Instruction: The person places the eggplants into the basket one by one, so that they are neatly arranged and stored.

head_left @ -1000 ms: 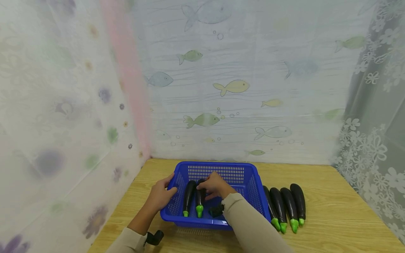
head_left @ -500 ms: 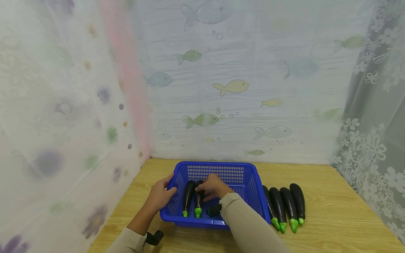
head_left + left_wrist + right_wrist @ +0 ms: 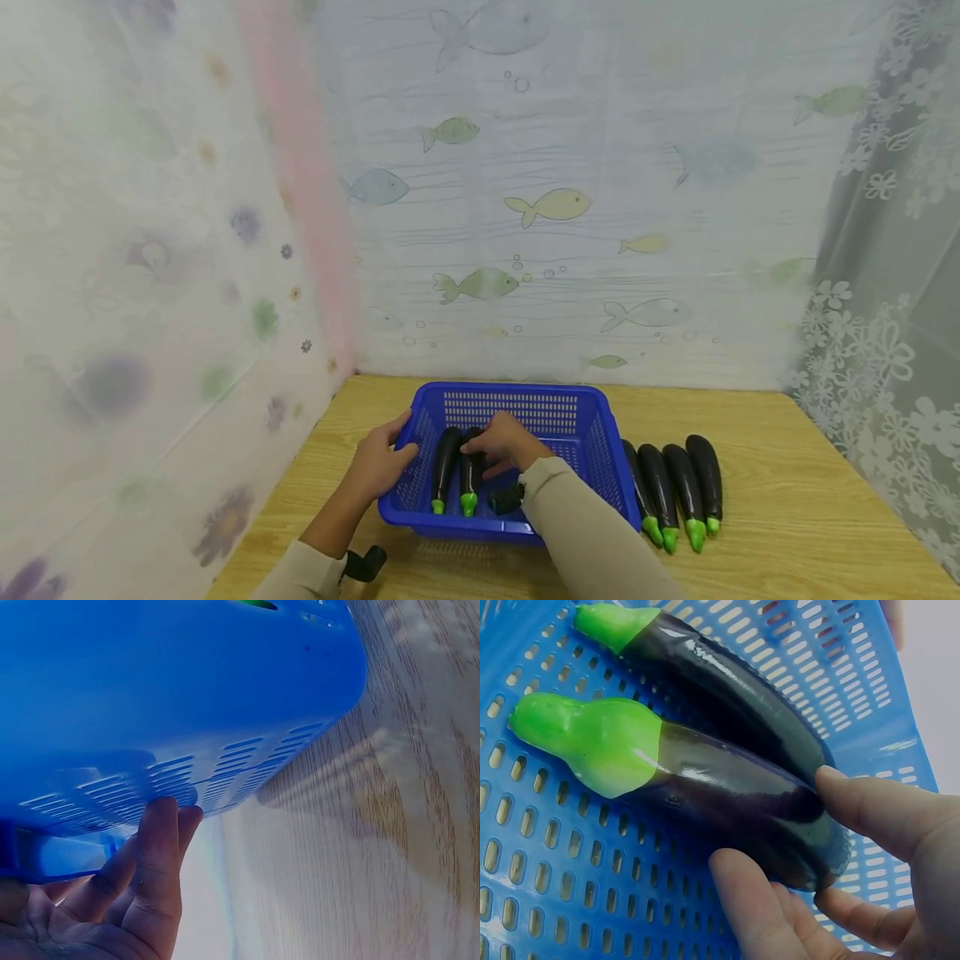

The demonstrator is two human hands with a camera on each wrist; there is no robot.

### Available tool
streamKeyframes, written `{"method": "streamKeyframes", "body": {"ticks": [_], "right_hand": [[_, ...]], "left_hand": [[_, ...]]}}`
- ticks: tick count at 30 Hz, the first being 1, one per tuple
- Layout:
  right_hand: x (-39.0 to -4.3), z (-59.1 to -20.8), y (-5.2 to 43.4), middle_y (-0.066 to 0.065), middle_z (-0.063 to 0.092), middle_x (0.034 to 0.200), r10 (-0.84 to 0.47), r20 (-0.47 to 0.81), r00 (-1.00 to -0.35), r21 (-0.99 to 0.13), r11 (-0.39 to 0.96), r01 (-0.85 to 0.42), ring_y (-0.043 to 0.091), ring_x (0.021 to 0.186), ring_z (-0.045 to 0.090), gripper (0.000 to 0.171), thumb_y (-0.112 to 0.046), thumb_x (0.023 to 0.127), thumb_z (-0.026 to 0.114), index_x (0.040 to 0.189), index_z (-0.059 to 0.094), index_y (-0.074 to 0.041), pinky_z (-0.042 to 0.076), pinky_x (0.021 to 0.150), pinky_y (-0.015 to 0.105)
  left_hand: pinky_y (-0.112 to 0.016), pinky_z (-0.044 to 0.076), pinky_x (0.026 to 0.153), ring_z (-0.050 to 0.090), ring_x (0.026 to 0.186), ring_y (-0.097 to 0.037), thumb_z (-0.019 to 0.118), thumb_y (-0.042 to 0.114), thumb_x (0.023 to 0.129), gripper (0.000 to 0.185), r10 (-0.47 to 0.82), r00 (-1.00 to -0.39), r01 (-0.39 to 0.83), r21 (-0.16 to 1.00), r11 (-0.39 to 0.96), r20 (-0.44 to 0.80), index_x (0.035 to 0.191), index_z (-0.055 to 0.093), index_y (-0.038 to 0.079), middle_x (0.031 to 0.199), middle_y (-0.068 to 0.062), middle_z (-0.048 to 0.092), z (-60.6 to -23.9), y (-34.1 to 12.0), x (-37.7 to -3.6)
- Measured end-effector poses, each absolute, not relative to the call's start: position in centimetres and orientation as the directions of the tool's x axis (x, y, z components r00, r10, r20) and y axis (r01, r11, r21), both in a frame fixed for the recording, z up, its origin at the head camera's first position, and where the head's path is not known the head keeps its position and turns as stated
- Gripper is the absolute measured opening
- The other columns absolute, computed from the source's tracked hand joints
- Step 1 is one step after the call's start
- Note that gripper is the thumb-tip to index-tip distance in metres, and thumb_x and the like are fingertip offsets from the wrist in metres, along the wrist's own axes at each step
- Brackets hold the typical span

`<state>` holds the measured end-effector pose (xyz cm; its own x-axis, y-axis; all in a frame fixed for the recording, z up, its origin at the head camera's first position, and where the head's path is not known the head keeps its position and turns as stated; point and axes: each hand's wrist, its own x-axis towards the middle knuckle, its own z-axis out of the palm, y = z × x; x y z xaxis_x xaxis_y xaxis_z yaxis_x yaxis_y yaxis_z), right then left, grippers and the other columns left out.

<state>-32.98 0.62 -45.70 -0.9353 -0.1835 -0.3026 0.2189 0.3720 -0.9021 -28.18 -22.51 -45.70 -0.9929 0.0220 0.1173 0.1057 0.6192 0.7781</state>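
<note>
The eggplant in the right hand [image 3: 506, 440] lies on the floor of a blue basket [image 3: 517, 527], left of its middle, green end [image 3: 585, 739] toward the near side.

From here, two pale sleeves [image 3: 592, 533] come in at the near edge, a small black device [image 3: 366, 564] at each wrist. The table [image 3: 810, 500] beneath is yellowish wood, its grain running roughly left to right. The basket stands upright on it, slotted in its walls and floor. At its left side the left hand [image 3: 380, 462] grips the wall, thumb over the rim, fingers against the outside. The right hand reaches in and holds the eggplant toward its far end, thumb on one side, fingers on the other. A second eggplant [image 3: 445, 462] lies just to the left. To the right of the basket, four eggplants [image 3: 684, 483] lie in a row on the wood, the leftmost partly hidden by the basket.

Beyond, flowered sheeting [image 3: 150, 333] with a pink band [image 3: 296, 175] hangs at left, a grey curtain [image 3: 892, 350] with white flowers at right, and a pale sheet [image 3: 562, 317] printed with fish along the far side.

The held eggplant is plump, dark purple to black and shiny, with streaks of light along its skin; its cap is smooth, bright green and narrows to a blunt stem.
</note>
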Motion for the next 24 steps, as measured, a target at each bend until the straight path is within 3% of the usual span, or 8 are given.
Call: {"method": "streamKeyframes", "body": {"ticks": [7,12,15,18,24], "right_hand": [[-33.2,-45.5,0.5,0.027,0.063,0.124,-0.163,-0.311,-0.936,-0.891,0.394,0.227,0.048,0.112,0.067,0.053,-0.008,0.084,0.085,0.126,0.058,0.01,0.064,0.064,0.044],[-33.3,-45.5,0.6,0.012,0.056,0.096,-0.148,-0.275,-0.95,-0.888,0.419,0.191,0.03,0.087,0.063,0.033,-0.008,0.083,0.086,0.1,0.06,0.002,0.064,0.061,0.042],[-33.2,-45.1,0.6,0.009,0.051,0.095,-0.148,-0.241,-0.959,-0.884,0.441,0.154,0.028,0.086,0.061,0.038,-0.008,0.083,0.086,0.107,0.059,0.003,0.063,0.06,0.042],[-33.0,-44.6,0.6,0.013,0.055,0.104,-0.158,-0.215,-0.964,-0.877,0.466,0.119,0.035,0.097,0.066,0.052,-0.01,0.083,0.086,0.123,0.056,0.006,0.063,0.059,0.043],[-32.4,-43.6,0.9,0.024,0.057,0.125,-0.172,-0.196,-0.965,-0.868,0.489,0.089,0.038,0.103,0.067,0.062,-0.013,0.084,0.086,0.132,0.052,0.007,0.063,0.059,0.043]], "left_hand": [[-0.052,0.063,0.083,0.067,0.121,-0.042,0.065,0.018,0.096,0.067,0.027,-0.993,0.107,0.788,0.607,0.114,0.159,0.042,0.012,0.143,-0.026,0.06,-45.7,-22.5,-28.2],[-0.051,0.063,0.082,0.068,0.12,-0.041,0.066,0.018,0.095,0.068,0.025,-0.994,0.1,0.788,0.607,0.107,0.159,0.043,0.013,0.143,-0.026,0.06,-45.6,-22.5,-28.1],[-0.051,0.063,0.082,0.067,0.121,-0.041,0.066,0.018,0.095,0.068,0.027,-0.994,0.103,0.787,0.608,0.109,0.159,0.043,0.013,0.143,-0.026,0.06,-45.6,-22.5,-28.2],[-0.051,0.063,0.081,0.068,0.12,-0.041,0.066,0.017,0.095,0.068,0.025,-0.994,0.1,0.797,0.595,0.106,0.159,0.043,0.013,0.143,-0.027,0.061,-45.5,-22.5,-28.2],[-0.05,0.064,0.078,0.071,0.114,-0.039,0.067,0.017,0.095,0.067,0.011,-0.997,0.074,0.824,0.562,0.082,0.158,0.045,0.014,0.141,-0.027,0.061,-45.6,-22.6,-28.2]]}}
